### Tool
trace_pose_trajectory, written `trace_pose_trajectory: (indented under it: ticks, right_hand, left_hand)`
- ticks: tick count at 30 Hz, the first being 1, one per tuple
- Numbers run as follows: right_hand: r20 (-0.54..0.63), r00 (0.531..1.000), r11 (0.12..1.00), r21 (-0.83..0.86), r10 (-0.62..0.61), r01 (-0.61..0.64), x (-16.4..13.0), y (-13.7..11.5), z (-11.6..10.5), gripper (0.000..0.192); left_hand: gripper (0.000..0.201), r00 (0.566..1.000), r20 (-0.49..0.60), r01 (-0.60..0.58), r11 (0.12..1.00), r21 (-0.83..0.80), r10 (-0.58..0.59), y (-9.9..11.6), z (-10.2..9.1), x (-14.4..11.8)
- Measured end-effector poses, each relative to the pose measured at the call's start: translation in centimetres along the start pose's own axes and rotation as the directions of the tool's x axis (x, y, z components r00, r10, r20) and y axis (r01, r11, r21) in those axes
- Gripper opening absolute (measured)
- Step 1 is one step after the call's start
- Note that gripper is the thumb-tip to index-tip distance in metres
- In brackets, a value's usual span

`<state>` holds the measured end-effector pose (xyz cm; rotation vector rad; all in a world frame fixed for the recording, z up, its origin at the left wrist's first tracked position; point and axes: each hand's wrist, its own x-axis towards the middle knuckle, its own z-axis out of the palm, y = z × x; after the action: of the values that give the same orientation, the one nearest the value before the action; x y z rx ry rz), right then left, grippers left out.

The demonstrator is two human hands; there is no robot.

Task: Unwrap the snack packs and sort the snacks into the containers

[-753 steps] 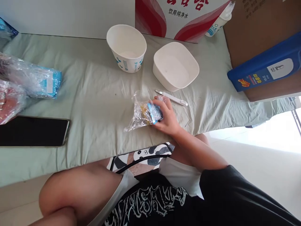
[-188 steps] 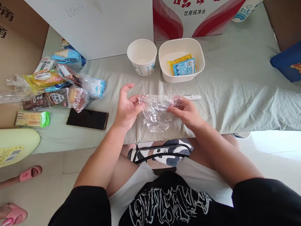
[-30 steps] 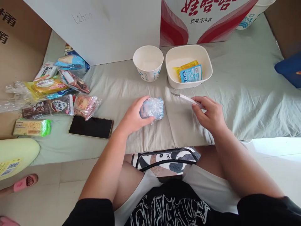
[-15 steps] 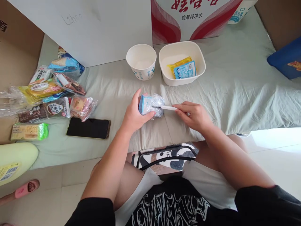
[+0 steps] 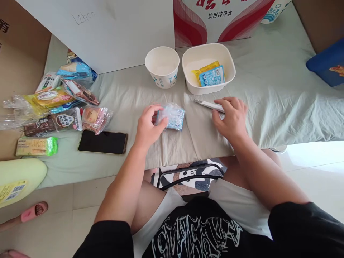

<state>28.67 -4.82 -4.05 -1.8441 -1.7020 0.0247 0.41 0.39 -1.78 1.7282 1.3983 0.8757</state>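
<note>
A small blue packet in crinkled clear wrap (image 5: 174,116) lies near the middle of the cloth. My left hand (image 5: 150,123) holds its left end between thumb and fingers. Farther right, a white utility knife (image 5: 208,104) rests on the cloth, its tip toward the upper left. My right hand (image 5: 232,118) is over the knife's near end, thumb and fingers apart; its grip looks loosened. Beyond the hands stand a white paper cup (image 5: 163,77) and a white oblong bowl (image 5: 192,84). In the bowl lie a blue packet (image 5: 212,76) and a yellow packet (image 5: 197,72).
Several wrapped snacks (image 5: 51,98) are heaped on the left, beside a black phone (image 5: 103,142) and a green-ended cracker pack (image 5: 37,146). A large white and red carton (image 5: 185,27) borders the back. A blue bin (image 5: 326,64) is at the far right.
My right hand has drawn the knife away from the packet to the right and laid it on the cloth, its fingers loosening. The packet now lies flatter under my left hand.
</note>
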Motion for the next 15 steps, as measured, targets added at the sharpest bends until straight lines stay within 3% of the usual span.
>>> trace_pose_trajectory:
  ticks: [4, 7, 9, 12, 15]
  right_hand:
    - [0.178, 0.955, 0.935, 0.307, -0.238, 0.176, -1.1, -2.8, 0.6, 0.049]
    - [0.176, 0.936, 0.878, 0.431, -0.305, 0.205, -2.0, -4.2, 0.9, 0.057]
    - [0.117, 0.951, 0.872, 0.444, -0.285, 0.206, -2.1, -4.3, 0.8, 0.051]
    - [0.060, 0.979, 0.907, 0.390, -0.195, 0.157, -1.6, -3.5, 0.5, 0.027]
    - [0.031, 0.998, 0.946, 0.322, -0.048, 0.036, -0.9, -2.3, 0.1, 0.015]
  left_hand:
    - [0.022, 0.993, 0.061, 0.116, 0.971, -0.209, -0.105, 0.6, 1.6, -0.5]
    - [0.017, 0.987, 0.111, 0.146, 0.923, -0.355, -0.114, 0.7, 2.3, -0.6]
    - [0.014, 0.987, 0.061, 0.161, 0.906, -0.391, -0.149, 0.6, 2.1, -0.3]
    - [0.010, 0.972, -0.044, 0.199, 0.912, -0.360, -0.229, 0.0, 0.9, 0.4]
    - [0.011, 0.951, -0.014, 0.293, 0.910, -0.294, -0.310, -0.9, -0.6, 1.1]
